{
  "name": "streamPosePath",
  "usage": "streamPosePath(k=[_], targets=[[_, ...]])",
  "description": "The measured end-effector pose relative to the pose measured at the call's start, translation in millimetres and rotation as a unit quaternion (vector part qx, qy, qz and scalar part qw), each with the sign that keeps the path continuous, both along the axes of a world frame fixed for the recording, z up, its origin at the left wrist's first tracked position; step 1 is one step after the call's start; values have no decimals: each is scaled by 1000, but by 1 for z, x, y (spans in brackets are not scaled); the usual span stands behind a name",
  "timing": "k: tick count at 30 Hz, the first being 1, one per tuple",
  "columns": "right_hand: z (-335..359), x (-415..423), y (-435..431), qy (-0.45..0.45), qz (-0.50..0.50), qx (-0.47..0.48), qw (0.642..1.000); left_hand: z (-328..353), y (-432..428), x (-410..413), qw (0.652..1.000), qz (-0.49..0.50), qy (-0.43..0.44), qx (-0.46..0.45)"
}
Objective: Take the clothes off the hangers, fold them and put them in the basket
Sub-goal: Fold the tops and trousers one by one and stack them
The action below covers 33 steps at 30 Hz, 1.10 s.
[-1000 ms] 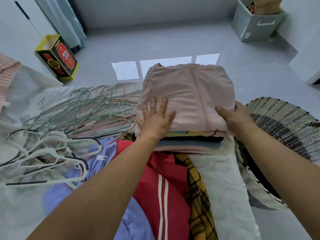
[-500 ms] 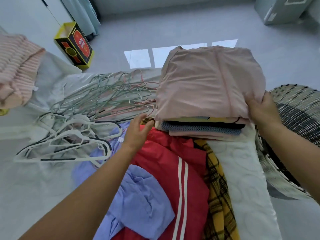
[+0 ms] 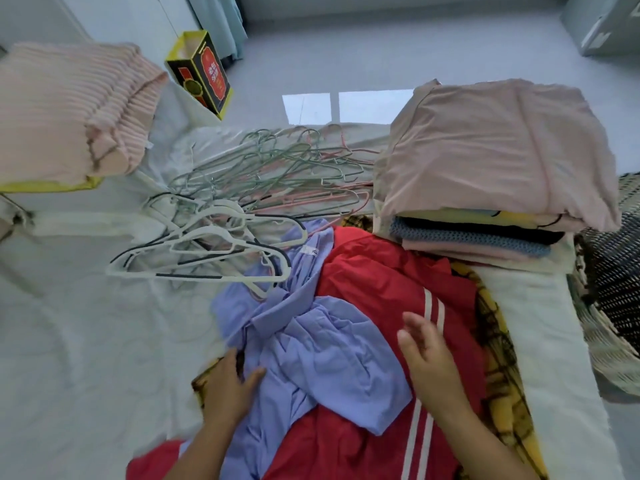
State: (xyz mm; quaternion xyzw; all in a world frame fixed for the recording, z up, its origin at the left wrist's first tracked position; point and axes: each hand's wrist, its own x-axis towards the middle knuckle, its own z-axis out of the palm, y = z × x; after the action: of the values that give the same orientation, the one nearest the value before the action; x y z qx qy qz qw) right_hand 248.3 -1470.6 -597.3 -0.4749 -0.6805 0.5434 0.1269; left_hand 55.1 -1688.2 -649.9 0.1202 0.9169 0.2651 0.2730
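A crumpled lilac-blue shirt (image 3: 311,344) lies on a red garment with white stripes (image 3: 384,299), over a yellow plaid garment (image 3: 498,368). My left hand (image 3: 228,386) rests on the blue shirt's left edge, thumb out over the cloth. My right hand (image 3: 427,355) hovers over the red garment with fingers spread, holding nothing. A stack of folded clothes topped by a pink garment (image 3: 491,154) sits at the bed's right edge. The woven basket (image 3: 609,271) stands just right of the bed.
A pile of empty white, green and pink hangers (image 3: 242,202) lies on the white bed (image 3: 86,341) behind the clothes. A folded pink striped blanket (image 3: 69,109) is at far left. A yellow-black box (image 3: 199,72) and a grey bin (image 3: 602,26) stand on the floor.
Both hands left the folded stack and came down to the loose clothes near me. The view swung left and down, so the stack now sits at upper right.
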Motion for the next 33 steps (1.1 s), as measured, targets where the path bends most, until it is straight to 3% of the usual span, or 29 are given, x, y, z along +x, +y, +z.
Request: streamPosePath(k=[3,6,9,14,19,21,24,27,30,33], targets=[[-20,-14,-39,-96,15,-76,992,6,2,-10,999,-21,29,-8],[-27,-18,-58,-106,-13,-113,988,7,18,-26,994,-76,83,2],[-27,-14,-69,-83,11,-133,988,6,41,-36,997,-47,-27,59],[-22,12,-79,-88,-3,-225,970,27,65,-9,983,-167,-52,61],[-7,15,-70,1,-86,-223,971,65,68,40,946,-287,-35,146],[1,8,-61,60,-97,-270,956,70,62,66,917,-366,-54,150],[13,0,-58,45,-35,-299,952,71,46,110,878,-438,-104,163],[18,4,-65,-46,48,-228,971,76,34,129,881,-416,-142,178],[15,18,-73,-80,50,-166,982,80,24,122,883,-397,-173,179],[24,31,-77,-78,65,-144,984,78,23,93,929,-288,-137,187]])
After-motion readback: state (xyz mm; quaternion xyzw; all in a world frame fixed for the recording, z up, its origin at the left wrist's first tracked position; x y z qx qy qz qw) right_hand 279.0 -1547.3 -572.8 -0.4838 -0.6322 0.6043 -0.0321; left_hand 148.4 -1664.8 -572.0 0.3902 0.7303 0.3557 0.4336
